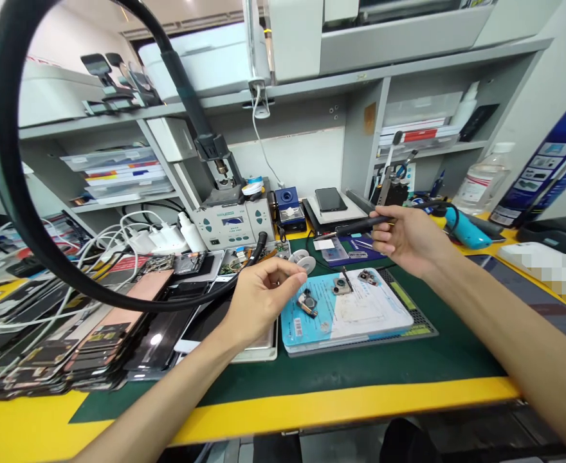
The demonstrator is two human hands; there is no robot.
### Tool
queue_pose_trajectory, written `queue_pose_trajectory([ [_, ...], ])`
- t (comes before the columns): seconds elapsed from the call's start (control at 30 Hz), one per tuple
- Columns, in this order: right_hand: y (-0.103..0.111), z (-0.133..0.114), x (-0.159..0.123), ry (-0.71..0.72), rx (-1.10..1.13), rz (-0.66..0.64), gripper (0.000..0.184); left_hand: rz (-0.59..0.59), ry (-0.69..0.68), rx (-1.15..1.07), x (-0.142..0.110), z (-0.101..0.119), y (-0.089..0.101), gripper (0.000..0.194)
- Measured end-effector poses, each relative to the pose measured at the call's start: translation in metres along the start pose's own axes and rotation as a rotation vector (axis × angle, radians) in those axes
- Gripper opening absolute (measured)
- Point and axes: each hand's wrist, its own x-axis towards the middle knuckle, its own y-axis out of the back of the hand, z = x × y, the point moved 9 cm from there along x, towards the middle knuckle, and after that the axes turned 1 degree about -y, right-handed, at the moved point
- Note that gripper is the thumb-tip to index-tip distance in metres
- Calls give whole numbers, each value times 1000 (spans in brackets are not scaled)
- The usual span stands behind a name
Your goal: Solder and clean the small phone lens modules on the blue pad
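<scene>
My right hand (406, 239) is closed around a black pen-like tool (355, 226) that points left, held above the green mat (370, 363). My left hand (258, 297) hovers over the mat with thumb and fingers pinched together; what they pinch is too small to make out. Just right of it a light-blue and white pad (360, 315) carries small camera modules (307, 303), and a spool of solder wire (303, 260) sits behind my fingers.
A grey soldering station (229, 225) and a black hose (3, 161) stand at the back left. Stacked phone parts (71, 341) fill the left side. A phone on a white stand (330, 199), a clear bottle (480, 180), a blue box (548, 167) and shelves lie behind.
</scene>
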Motion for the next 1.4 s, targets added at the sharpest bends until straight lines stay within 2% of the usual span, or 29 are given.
queue_pose_trajectory([
  [0.23, 2, -6, -1, -7, 20, -13, 21, -109, -32, 128, 10, 17, -6, 22],
  [0.37, 1, -5, -1, -3, 12, -25, 23, -193, -13, 192, 12, 17, -8, 20],
  [0.7, 0, -2, -1, -9, -30, -20, 20, -185, 42, 106, 12, 1, -1, 19],
  [0.87, -1, -1, -2, 2, -55, -9, 22, -162, 31, 95, 9, 0, 3, 19],
  [1.2, -1, 2, -1, 3, -114, 0, 24, -170, 37, 41, 6, -1, -2, 11],
  [1.4, -1, 1, 0, 9, -121, 8, 22, -183, 127, -37, 5, -5, 0, 12],
])
